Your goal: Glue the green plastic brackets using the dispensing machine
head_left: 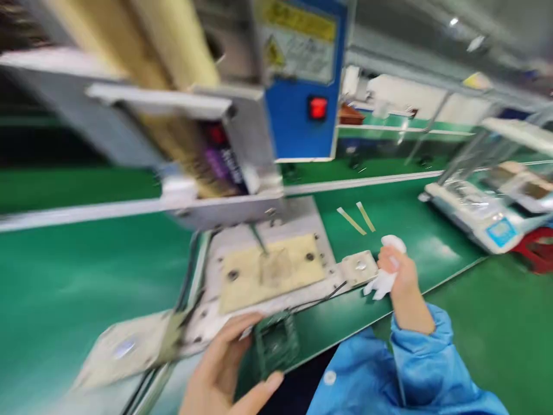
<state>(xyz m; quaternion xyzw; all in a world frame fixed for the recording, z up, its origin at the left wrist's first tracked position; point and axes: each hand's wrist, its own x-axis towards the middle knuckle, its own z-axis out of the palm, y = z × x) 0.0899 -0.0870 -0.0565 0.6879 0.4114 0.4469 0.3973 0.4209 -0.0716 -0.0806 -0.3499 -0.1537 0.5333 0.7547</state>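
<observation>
My left hand (224, 369) is at the bottom middle, its fingers and thumb closed around a dark green square plastic frame (276, 341) with an opening in its middle. Over on the right, my right hand (401, 271) is a fist around a crumpled white cloth (383, 283), which sticks out above and below the fingers. The cloth is close beside a small beige pad with a metal button (359, 267). Beyond my left hand lies the machine's pale yellow base plate (246, 288), fixed with dark screws.
A machine head with a blue control box (298, 132) and a lit red switch (317, 108) rises over the base. Two thin yellowish strips (352, 222) lie on the green bench (415, 219). A second button pad (125, 346) is at left. A weighing scale (479, 213) stands far right.
</observation>
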